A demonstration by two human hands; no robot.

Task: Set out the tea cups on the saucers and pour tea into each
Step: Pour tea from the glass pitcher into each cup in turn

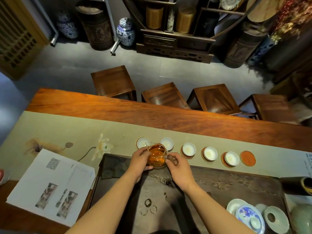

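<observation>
Head view: both hands' fingers clasped round glass pitcher [157, 157] at tray edge [219, 170], cups [188, 148] just beyond.

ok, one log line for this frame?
both hands: left hand + right hand hold glass pitcher of tea | five cups in row | rightmost saucer bare | pouring: cannot tell

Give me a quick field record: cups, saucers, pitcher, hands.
cups: five white cups in a row on the runner, none visibly holding amber tea
bare saucer: one orange saucer, right end, no cup
pitcher: glass pitcher of amber tea, near the two leftmost cups
left hand: holding pitcher side
right hand: at pitcher handle
</observation>
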